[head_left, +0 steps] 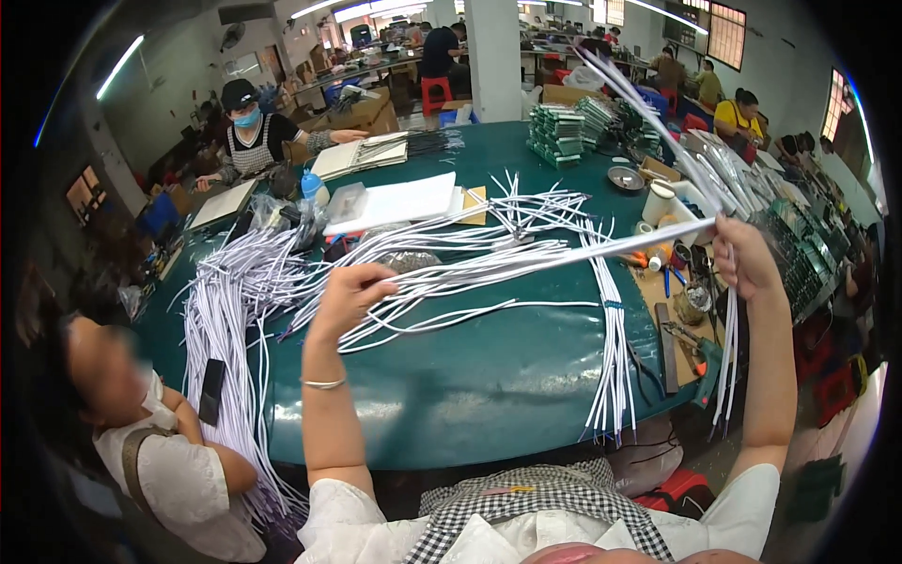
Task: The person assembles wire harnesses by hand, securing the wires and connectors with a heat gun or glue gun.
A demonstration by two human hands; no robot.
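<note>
My right hand (747,258), raised over the table's right side, is closed around a bunch of white cables (648,242). Some strands stretch left from it toward my other hand, and others hang below the fist. A blurred length also rises to the upper left. My left hand (352,296) is raised over the loose cables with fingers curled and thumb pressed in; whether a cable sits in the pinch is hard to see. Between and beyond my hands lie many loose white cables (404,254). A tied cable bundle (615,348) lies near the front right.
A large cable heap (235,291) drapes over the left edge, with a black phone (212,390) on it. One person (169,451) stands close left; another (258,141) sits across the green table (451,376). Pliers (645,376), a green glue gun (709,371) and stacked green boards (556,132) lie right.
</note>
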